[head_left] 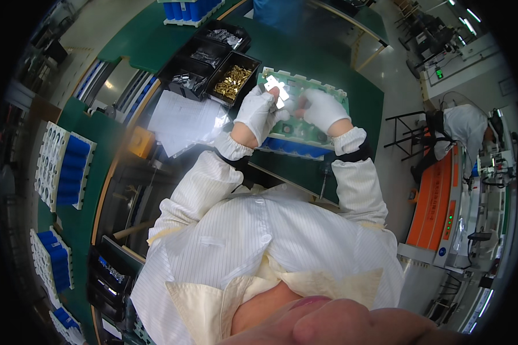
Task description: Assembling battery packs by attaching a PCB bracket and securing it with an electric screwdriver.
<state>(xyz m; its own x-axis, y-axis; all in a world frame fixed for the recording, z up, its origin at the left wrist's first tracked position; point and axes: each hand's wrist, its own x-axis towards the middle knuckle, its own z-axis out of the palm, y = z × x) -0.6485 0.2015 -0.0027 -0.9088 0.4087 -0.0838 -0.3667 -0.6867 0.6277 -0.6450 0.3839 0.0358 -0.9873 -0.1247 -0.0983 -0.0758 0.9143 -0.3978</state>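
My left hand (255, 114), in a white glove with bare fingertips showing, is closed on a shiny flat metal piece (277, 91) with notched edges. Just to its right, my gloved right hand (324, 111) hangs over the battery pack, its fingers curled and smeared by motion. Whether it holds anything cannot be made out. Beneath both hands lies the battery pack (335, 94), with a pale green top frame and blue cells (296, 148) along its near side.
Black bins hold brass-coloured parts (233, 80) and silvery metal pieces (223, 38). White papers (181, 122) lie left of the pack. More blue-celled packs (63, 167) stand on the green table at left. Another person (463, 129) bends beside an orange machine (433, 201) at right.
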